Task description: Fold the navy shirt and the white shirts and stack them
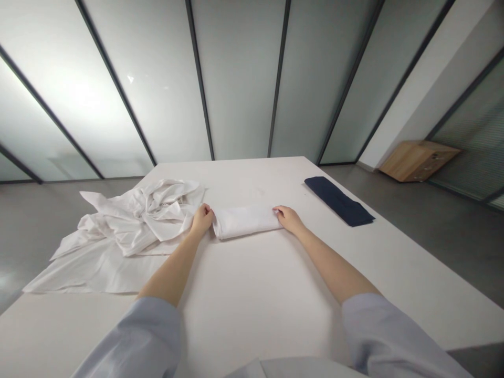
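Observation:
A white cloth (246, 220), folded into a flat rectangular bundle, lies in the middle of the table. My left hand (202, 218) pinches its left end between thumb and fingers. At the opposite end, my right hand (288, 217) grips the far right corner, thumb and forefinger closed on the fabric. Close by my left hand and forearm is a loose, crumpled heap of white cloth (145, 215). Whether the folded piece is a garment or a plain sheet I cannot tell.
The white table (260, 294) stretches out in front of me. Near its right edge lies a folded dark navy cloth (338, 200). Frosted glass panels (240, 79) stand behind the table, and a wooden cabinet (413, 160) is on the floor at the right.

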`<state>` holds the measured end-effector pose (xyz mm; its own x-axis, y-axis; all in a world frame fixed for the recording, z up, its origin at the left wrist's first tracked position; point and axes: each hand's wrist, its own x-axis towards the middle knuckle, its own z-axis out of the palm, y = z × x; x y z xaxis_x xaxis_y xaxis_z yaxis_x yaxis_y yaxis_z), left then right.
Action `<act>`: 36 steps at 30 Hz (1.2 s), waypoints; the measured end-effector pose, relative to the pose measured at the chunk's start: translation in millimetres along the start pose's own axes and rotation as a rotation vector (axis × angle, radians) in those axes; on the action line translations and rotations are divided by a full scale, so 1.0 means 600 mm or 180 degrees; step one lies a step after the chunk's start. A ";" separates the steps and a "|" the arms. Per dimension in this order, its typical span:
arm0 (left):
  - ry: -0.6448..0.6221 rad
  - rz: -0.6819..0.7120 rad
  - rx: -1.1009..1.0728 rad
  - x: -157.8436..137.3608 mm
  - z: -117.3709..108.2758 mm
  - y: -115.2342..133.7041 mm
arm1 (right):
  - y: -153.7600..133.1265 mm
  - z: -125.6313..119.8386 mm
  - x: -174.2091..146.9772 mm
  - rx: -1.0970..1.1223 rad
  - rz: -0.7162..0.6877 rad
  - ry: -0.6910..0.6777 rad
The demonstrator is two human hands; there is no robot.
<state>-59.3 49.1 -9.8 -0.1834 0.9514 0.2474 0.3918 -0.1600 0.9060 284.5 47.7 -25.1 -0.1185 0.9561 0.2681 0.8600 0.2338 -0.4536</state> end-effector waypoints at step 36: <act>-0.0989 0.1313 0.1912 -0.039 0.015 0.035 | -0.030 -0.040 -0.014 -0.1343 0.0568 -0.0314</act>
<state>-38.9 25.8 0.6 0.3079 0.8903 0.3355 0.8092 -0.4305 0.3998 282.0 31.2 0.9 0.0205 0.9918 0.1260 0.9955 -0.0086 -0.0945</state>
